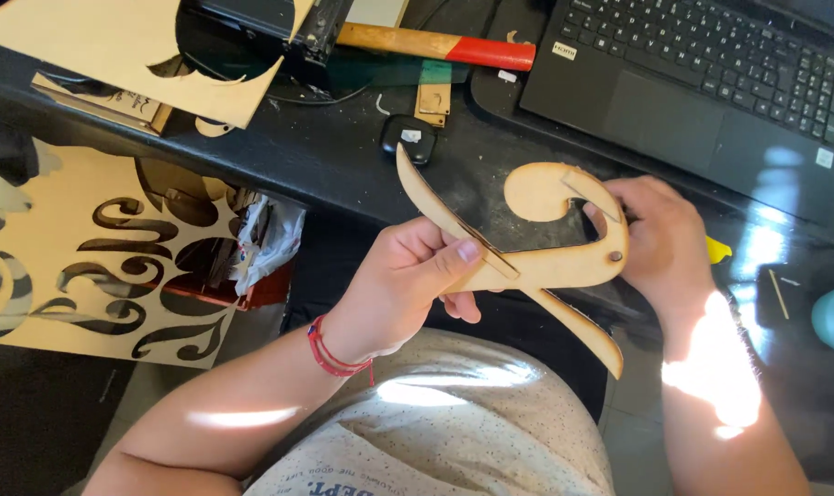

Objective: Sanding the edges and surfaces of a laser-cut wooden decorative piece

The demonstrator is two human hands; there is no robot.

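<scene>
A thin plywood cut-out (545,266) shaped like a curling swash is held above my lap in front of a dark desk. My left hand (408,280), with a red cord on its wrist, pinches the piece near its middle, thumb on top. My right hand (660,243) is closed behind the curled right end of the piece and grips something with a yellow tip (718,249) that sticks out past the hand; what it is cannot be told.
A black laptop (702,83) lies open at the desk's back right. A hammer with a red-and-wood handle (435,44) and a small black device (409,138) lie behind. Plywood sheets with cut-out curls (86,266) lean at left; another sheet (113,46) lies above.
</scene>
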